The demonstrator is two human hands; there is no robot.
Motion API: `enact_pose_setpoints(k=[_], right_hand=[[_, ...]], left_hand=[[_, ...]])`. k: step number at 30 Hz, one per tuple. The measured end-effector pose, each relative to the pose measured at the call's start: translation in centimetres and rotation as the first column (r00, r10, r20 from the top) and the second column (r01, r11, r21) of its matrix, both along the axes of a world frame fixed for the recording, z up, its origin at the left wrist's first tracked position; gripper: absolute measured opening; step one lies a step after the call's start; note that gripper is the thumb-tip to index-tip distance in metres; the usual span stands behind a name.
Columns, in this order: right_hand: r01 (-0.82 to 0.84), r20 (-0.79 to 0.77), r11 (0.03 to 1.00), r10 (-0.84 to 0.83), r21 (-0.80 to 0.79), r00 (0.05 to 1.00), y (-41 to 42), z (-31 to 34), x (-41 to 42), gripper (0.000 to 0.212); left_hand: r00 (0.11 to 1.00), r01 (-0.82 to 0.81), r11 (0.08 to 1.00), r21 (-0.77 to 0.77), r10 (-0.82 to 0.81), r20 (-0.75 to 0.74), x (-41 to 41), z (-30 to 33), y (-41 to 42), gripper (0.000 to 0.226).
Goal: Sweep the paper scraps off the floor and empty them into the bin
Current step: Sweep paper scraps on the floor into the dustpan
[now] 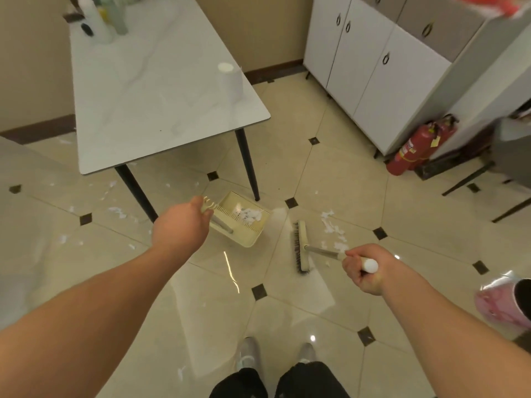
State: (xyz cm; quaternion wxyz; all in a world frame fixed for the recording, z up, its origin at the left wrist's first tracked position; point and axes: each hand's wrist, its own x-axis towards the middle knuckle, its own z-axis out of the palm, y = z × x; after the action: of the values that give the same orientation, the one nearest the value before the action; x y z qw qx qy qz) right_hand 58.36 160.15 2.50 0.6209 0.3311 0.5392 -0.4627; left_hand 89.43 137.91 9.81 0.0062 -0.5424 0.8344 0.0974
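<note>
White torn paper scraps (333,229) lie beside the broom (300,247).

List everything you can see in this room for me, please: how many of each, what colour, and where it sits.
dustpan: one, cream, on the floor by the table leg, scraps inside
broom: one, dark bristles, pale handle, right of the dustpan
paper scraps: many, white, scattered on the floor by the broom and under the table
table: one, white marble top, black legs, upper left
paper roll: one, white, at the table's near corner
bottles: several, blurred, at the table's far end
cabinet: one, white, upper right
fire extinguishers: two, red, beside the cabinet
bin: one, pink liner, right edge
left hand: holds the dustpan handle
right hand: grips the broom handle
</note>
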Motion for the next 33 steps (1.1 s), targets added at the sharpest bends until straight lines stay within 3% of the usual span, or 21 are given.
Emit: enact_pose_setpoints(k=[7,14,22,33], right_hand=[[0.082,0.266,0.981,-0.033,-0.175,0.963,-5.9,-4.2,5.4,0.014],[0.167,0.466,0.962,-0.049,-0.216,0.884,-13.2,-9.3,6.7,0.019],[0.309,0.435,0.937,-0.213,-0.162,0.875,-15.2,-11.1,-2.9,0.015],[0.517,0.306,0.848,-0.465,-0.114,0.831,-4.0,-9.1,-22.6,0.016]], left_hand=[[0.986,-0.157,0.987,-0.019,0.156,-0.054,1.5,0.0,-1.8,0.030],[0.973,-0.230,0.966,-0.119,0.231,-0.006,-0.2,0.7,-4.4,0.029],[0.974,-0.209,0.972,-0.107,0.216,0.066,-6.3,0.6,-5.7,0.027],[0.985,-0.033,0.999,0.012,0.031,0.170,-19.6,-2.1,-5.8,0.032]])
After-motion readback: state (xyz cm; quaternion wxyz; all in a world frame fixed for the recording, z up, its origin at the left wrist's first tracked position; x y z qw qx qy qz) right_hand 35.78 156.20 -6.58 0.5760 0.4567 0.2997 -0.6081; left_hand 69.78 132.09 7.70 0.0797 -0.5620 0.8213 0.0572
